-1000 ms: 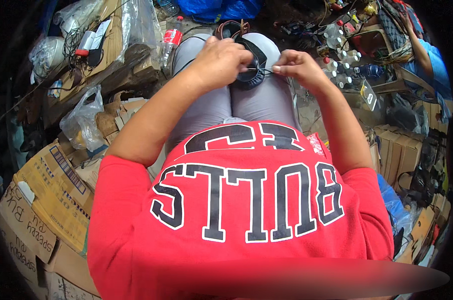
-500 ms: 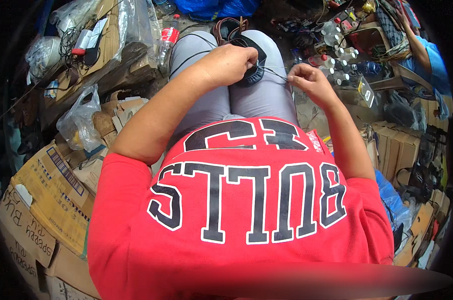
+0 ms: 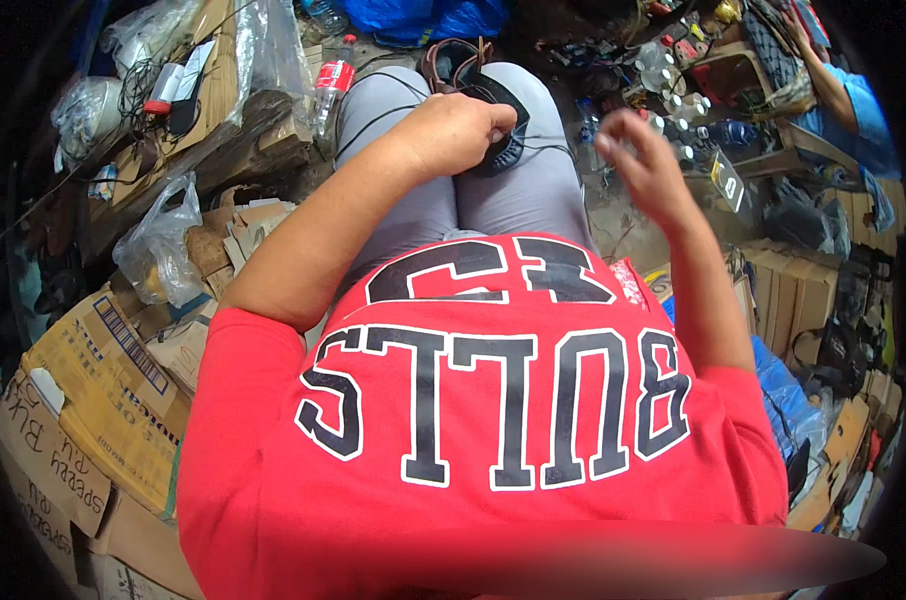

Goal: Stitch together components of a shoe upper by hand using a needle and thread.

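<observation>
Largest first; clock positions taken from the black shoe-like piece. Red shirt (image 3: 253, 430) at 6 o'clock, filling the lower view. Grey trousers (image 3: 513, 205): thighs together, bearing the work. Left hand (image 3: 453, 132), 9 o'clock: curled, fingertips drawn together against the piece; whether they pinch cord or rim, cannot tell. Right hand (image 3: 643, 160), 3 o'clock: blurred, fingers loosely bent, well apart from the piece; cannot tell if cord is in it. Black shoe-like piece (image 3: 509, 150) lies on the lap, brown leather part (image 3: 455, 65) at 11. Dark cord (image 3: 545, 136) crosses the right thigh toward 3.

Progress (judgement): partway; ribbed 6 o'clock edge looks stitched, the slack cord seems yet to be drawn tight and finished.
</observation>
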Action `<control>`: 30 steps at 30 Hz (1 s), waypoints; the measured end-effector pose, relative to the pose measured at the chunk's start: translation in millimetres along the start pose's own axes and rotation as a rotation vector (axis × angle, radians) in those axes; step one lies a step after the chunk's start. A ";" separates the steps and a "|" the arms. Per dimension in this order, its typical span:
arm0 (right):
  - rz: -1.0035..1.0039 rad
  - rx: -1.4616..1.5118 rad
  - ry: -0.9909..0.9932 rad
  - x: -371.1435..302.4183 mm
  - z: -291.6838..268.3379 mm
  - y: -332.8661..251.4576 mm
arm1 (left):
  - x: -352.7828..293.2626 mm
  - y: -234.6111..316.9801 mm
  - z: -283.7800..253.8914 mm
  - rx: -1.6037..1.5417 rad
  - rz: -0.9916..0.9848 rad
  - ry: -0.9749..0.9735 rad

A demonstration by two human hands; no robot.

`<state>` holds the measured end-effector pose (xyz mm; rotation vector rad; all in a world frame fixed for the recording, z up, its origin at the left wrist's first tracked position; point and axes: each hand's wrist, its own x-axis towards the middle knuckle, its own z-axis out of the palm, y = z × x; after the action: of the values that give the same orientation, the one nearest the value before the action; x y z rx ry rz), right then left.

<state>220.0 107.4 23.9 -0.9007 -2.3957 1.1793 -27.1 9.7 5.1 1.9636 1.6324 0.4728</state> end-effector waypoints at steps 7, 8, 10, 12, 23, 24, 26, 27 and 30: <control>0.028 -0.418 0.078 50.6 -1.0 -8.6 | -6.3 1.5 0.7 0.062 0.041 0.046; -0.179 -0.450 -0.014 48.9 -0.3 -13.4 | -6.5 0.6 0.7 0.060 0.032 0.052; -0.310 -0.615 -0.188 42.7 4.5 -25.7 | -5.6 -1.5 1.2 0.032 0.031 0.058; -0.390 -0.745 -0.262 40.2 19.7 -37.0 | -4.2 -3.3 2.5 0.038 0.089 0.052; -0.319 -0.732 -0.244 25.7 6.0 18.9 | -72.1 -43.4 -30.1 0.374 -0.002 0.107; -0.105 -0.680 -0.235 16.2 -6.1 26.5 | -91.3 -50.6 -42.3 0.318 -0.111 0.152; 0.230 -0.199 -0.135 7.0 -28.9 37.4 | -118.3 -60.9 -62.2 0.017 -0.295 0.242; 0.465 0.168 -0.052 6.5 -34.1 40.2 | -124.9 -62.6 -72.4 -0.264 -0.393 0.226; 0.159 0.949 0.132 29.7 -30.2 30.2 | -108.1 -48.1 -94.4 -0.688 -0.140 0.408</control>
<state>225.7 158.8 18.5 -0.7823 -1.3730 1.9574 -142.0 -73.0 58.6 1.2828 1.5322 1.2496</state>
